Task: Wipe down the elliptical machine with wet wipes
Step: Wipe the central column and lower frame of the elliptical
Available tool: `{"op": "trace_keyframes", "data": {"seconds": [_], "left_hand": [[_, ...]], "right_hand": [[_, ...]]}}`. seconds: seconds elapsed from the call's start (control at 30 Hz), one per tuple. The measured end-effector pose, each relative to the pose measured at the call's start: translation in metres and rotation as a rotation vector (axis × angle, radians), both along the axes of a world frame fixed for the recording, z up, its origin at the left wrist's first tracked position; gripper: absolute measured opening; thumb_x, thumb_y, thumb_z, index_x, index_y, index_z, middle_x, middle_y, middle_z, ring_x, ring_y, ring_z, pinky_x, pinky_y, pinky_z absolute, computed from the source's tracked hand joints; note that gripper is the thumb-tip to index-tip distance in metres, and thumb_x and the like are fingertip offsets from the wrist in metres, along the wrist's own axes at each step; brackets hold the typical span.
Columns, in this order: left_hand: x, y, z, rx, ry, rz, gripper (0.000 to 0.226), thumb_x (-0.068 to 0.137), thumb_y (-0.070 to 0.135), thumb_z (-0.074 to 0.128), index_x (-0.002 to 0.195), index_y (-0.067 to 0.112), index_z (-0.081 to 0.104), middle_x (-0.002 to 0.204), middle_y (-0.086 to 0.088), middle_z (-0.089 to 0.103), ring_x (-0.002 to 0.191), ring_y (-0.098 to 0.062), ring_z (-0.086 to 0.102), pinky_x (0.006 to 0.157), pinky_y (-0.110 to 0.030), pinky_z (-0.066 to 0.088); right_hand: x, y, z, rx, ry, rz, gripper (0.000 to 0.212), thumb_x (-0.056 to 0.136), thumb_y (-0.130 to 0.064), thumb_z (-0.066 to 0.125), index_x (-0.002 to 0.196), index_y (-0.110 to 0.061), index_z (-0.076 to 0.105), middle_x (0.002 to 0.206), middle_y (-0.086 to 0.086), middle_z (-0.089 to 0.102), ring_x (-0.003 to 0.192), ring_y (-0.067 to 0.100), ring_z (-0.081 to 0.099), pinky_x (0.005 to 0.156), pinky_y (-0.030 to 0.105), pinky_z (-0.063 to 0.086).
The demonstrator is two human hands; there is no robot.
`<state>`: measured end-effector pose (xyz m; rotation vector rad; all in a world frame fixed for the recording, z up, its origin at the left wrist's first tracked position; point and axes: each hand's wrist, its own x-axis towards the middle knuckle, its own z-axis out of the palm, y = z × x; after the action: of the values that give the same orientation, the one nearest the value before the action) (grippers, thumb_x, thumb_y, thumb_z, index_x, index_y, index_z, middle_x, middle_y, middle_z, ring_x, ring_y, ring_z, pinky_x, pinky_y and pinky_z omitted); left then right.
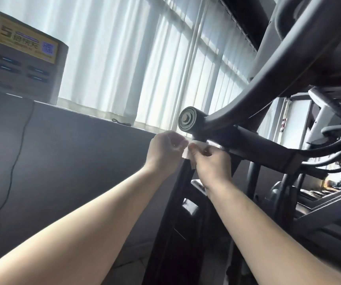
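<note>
The dark elliptical machine point(247, 138) fills the right half, with a round pivot joint point(187, 119) where its curved arm meets a cross tube. A white wet wipe point(199, 145) is wrapped around the upright bar just below that joint. My right hand point(212, 163) grips the wipe against the bar. My left hand point(166, 149) pinches the wipe's left end with curled fingers. Both forearms reach up from the bottom of the view.
A grey ledge point(62, 151) runs along the left, with a grey power-bank rental box point(21, 56) on top and a thin black cable point(11, 171) hanging down. White vertical blinds point(134, 58) cover the window behind. More gym equipment point(330, 124) stands at the right.
</note>
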<state>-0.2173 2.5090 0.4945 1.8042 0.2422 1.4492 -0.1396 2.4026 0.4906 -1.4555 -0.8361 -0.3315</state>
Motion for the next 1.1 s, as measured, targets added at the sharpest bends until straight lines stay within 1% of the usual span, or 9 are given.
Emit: {"op": "trace_keyframes", "data": {"seconds": [0.13, 0.2, 0.3, 0.5, 0.6, 0.7, 0.83, 0.97, 1.1], "left_hand": [[0.006, 0.005, -0.002, -0.042, -0.012, -0.050, 0.009, 0.089, 0.030, 0.076, 0.095, 0.023, 0.077, 0.078, 0.008, 0.072, 0.065, -0.009, 0.063, 0.069, -0.025, 0.048], [0.003, 0.008, -0.013, -0.077, -0.004, -0.034, 0.015, 0.093, 0.028, 0.070, 0.106, 0.021, 0.076, 0.083, 0.006, 0.072, 0.070, -0.017, 0.066, 0.073, -0.028, 0.053], [-0.003, 0.014, -0.041, -0.096, 0.078, 0.000, 0.018, 0.095, 0.019, 0.062, 0.108, 0.022, 0.075, 0.095, 0.007, 0.074, 0.083, -0.016, 0.069, 0.086, -0.031, 0.057], [-0.017, 0.020, -0.088, -0.109, 0.231, -0.004, 0.017, 0.094, 0.013, 0.063, 0.103, 0.021, 0.075, 0.091, 0.012, 0.072, 0.084, -0.010, 0.067, 0.083, -0.023, 0.053], [-0.026, 0.024, -0.099, -0.135, 0.251, -0.004, 0.017, 0.096, 0.015, 0.062, 0.104, 0.022, 0.074, 0.088, 0.012, 0.070, 0.086, -0.011, 0.067, 0.085, -0.025, 0.053], [-0.031, 0.027, -0.101, -0.180, 0.235, -0.005, 0.016, 0.096, 0.018, 0.063, 0.104, 0.025, 0.074, 0.090, 0.013, 0.071, 0.087, -0.012, 0.068, 0.087, -0.028, 0.055], [-0.034, 0.025, -0.114, -0.212, 0.206, -0.015, 0.017, 0.096, 0.017, 0.062, 0.105, 0.024, 0.075, 0.091, 0.011, 0.072, 0.088, -0.012, 0.070, 0.085, -0.027, 0.056], [-0.035, 0.021, -0.146, -0.185, 0.267, -0.027, 0.018, 0.095, 0.016, 0.061, 0.106, 0.022, 0.074, 0.095, 0.011, 0.072, 0.089, -0.012, 0.069, 0.085, -0.026, 0.054], [-0.036, 0.022, -0.175, -0.160, 0.351, -0.002, 0.017, 0.094, 0.015, 0.063, 0.103, 0.022, 0.075, 0.092, 0.012, 0.071, 0.084, -0.012, 0.068, 0.085, -0.026, 0.055]], "right_hand": [[0.001, 0.020, -0.003, 0.090, -0.042, -0.119, 0.025, 0.084, -0.049, 0.077, 0.087, -0.024, 0.078, 0.079, -0.008, 0.075, 0.075, 0.012, 0.070, 0.070, 0.028, 0.054], [-0.001, 0.026, -0.011, 0.108, -0.101, -0.216, 0.035, 0.086, -0.049, 0.075, 0.090, -0.015, 0.076, 0.083, -0.002, 0.075, 0.075, 0.015, 0.068, 0.066, 0.026, 0.047], [-0.002, 0.037, -0.036, 0.120, -0.076, -0.235, 0.048, 0.081, -0.064, 0.068, 0.085, -0.016, 0.073, 0.077, -0.001, 0.075, 0.073, 0.017, 0.071, 0.069, 0.032, 0.054], [-0.010, 0.039, -0.124, -0.135, 0.024, -0.162, 0.058, 0.075, -0.076, 0.054, 0.095, -0.022, 0.065, 0.081, -0.003, 0.074, 0.090, 0.026, 0.070, 0.084, 0.042, 0.056], [-0.003, 0.036, -0.101, -0.172, 0.038, -0.113, 0.050, 0.085, -0.060, 0.066, 0.084, -0.010, 0.070, 0.068, -0.004, 0.070, 0.075, 0.007, 0.068, 0.083, 0.023, 0.052], [-0.001, 0.032, -0.056, -0.085, 0.036, -0.091, 0.043, 0.091, -0.046, 0.071, 0.081, -0.004, 0.070, 0.064, -0.005, 0.070, 0.063, 0.001, 0.064, 0.061, 0.005, 0.039], [-0.002, 0.044, -0.070, 0.058, 0.004, -0.065, 0.038, 0.094, -0.041, 0.069, 0.094, -0.003, 0.067, 0.068, 0.003, 0.072, 0.056, 0.004, 0.065, 0.057, 0.011, 0.042], [-0.002, 0.056, -0.134, 0.025, 0.046, -0.124, 0.038, 0.086, -0.057, 0.063, 0.085, -0.019, 0.065, 0.071, 0.000, 0.071, 0.075, 0.019, 0.070, 0.082, 0.037, 0.054], [-0.017, 0.047, -0.221, -0.112, 0.203, -0.072, 0.040, 0.087, -0.050, 0.069, 0.091, -0.011, 0.063, 0.076, -0.002, 0.072, 0.074, 0.015, 0.069, 0.070, 0.030, 0.048]]}}
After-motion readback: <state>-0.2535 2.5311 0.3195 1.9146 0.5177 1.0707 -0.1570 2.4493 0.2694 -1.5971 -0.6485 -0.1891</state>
